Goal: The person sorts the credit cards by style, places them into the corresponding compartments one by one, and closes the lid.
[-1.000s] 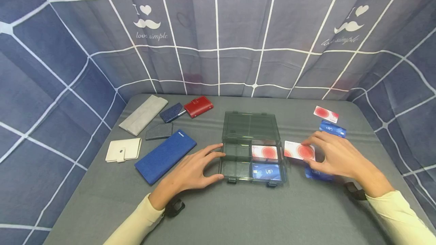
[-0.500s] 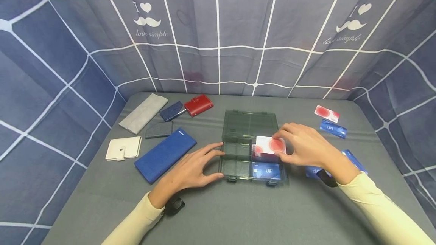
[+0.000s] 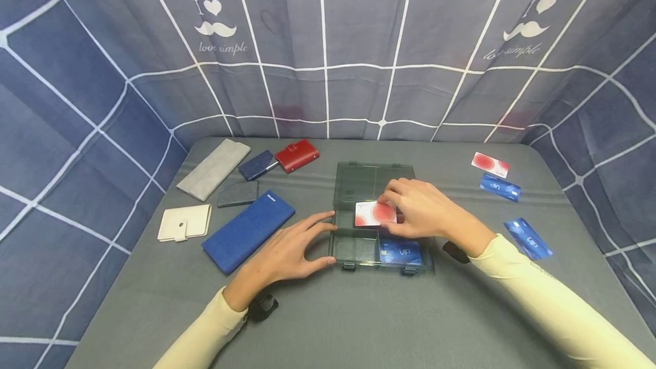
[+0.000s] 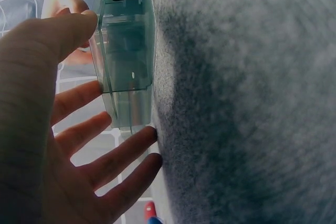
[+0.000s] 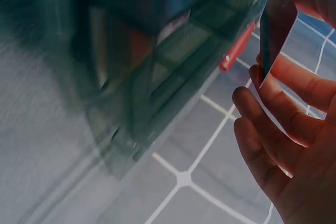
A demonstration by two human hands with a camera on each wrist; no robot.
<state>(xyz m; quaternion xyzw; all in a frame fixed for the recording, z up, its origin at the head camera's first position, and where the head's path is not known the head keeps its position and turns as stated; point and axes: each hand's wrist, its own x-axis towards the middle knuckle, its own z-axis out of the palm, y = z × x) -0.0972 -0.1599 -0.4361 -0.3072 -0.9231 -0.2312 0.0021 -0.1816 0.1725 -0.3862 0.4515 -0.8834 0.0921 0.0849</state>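
Note:
My right hand point(image 3: 420, 206) pinches a white card with red circles point(image 3: 376, 213) between thumb and fingers, above the back compartments of a green see-through divided box point(image 3: 353, 247). In the right wrist view the card point(image 5: 275, 27) is seen edge-on, raised over the box point(image 5: 173, 51). My left hand point(image 3: 294, 249) has its fingers spread, with thumb and fingertips right at the box's left side. A blue VIP card point(image 3: 401, 253) lies in the front right compartment. The box's lid point(image 3: 359, 178) is folded back. The back right compartment is mostly hidden by my right hand.
To the right lie a red-and-white card point(image 3: 490, 164) and blue VIP cards point(image 3: 500, 187). On the left are a long blue wallet point(image 3: 249, 232), a cream wallet point(image 3: 184, 222), a grey wallet point(image 3: 214, 169), a red card holder point(image 3: 297, 155) and smaller dark holders point(image 3: 238, 193).
My right hand has carried the red-and-white card leftward from beside the box, past the back right compartment, toward the back left one. My left hand has stayed at the box's side.

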